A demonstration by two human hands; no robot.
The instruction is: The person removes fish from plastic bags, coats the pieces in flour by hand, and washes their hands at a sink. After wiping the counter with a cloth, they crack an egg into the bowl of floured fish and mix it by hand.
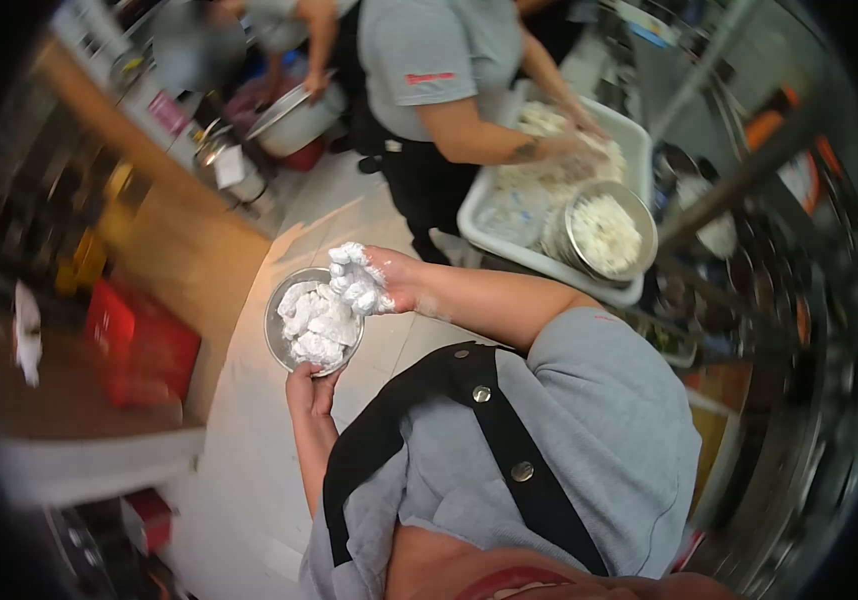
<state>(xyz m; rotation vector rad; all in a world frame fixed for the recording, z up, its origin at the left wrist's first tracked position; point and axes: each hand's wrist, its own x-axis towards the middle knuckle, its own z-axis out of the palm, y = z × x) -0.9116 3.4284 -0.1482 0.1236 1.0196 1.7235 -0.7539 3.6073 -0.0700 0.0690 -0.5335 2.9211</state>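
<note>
A round metal bowl (272, 338) holds several pieces coated in white powder (321, 318); the coating hides what they are. My left hand (311, 385) grips the bowl by its near rim. Thick white powder covers the fingers of my right hand (364, 282), which is over the far right edge of the bowl. Those fingers look loosely bent and apart, with no separate thing visible in them.
To the right, a co-worker's hands (579, 150) are in a large white tub (474, 222) with pale shredded food; a metal pot (649, 235) of it stands inside. Another person holds a large pot (289, 118). A red box (144, 343) sits on the left counter.
</note>
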